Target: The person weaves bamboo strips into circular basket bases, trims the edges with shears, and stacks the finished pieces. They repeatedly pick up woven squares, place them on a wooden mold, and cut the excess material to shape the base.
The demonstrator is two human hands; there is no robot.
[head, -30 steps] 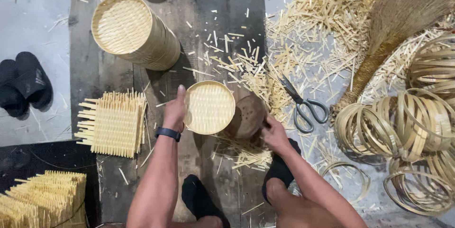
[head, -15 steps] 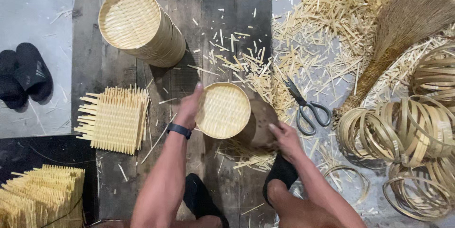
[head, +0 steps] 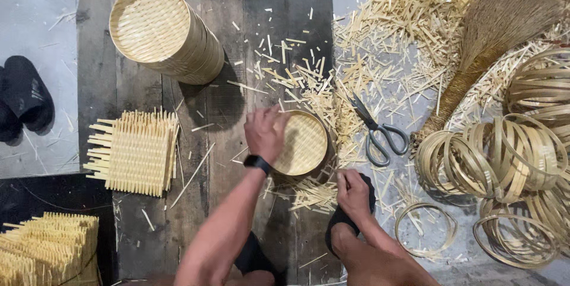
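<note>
The left hand (head: 265, 133) lies curled on the rim of a small round woven basket (head: 303, 143) standing on the plank floor (head: 148, 238). The right hand (head: 353, 194) rests half-closed on bamboo scraps (head: 312, 194) just beside it. Behind stands a taller stack of baskets (head: 163, 30); scissors (head: 380, 134) and bamboo rings (head: 493, 155) lie right.

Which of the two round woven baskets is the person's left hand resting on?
The smaller basket in the middle of the boards, beside the scissors. The left hand lies on its rim; the taller stack of baskets at upper left stands untouched.
</note>
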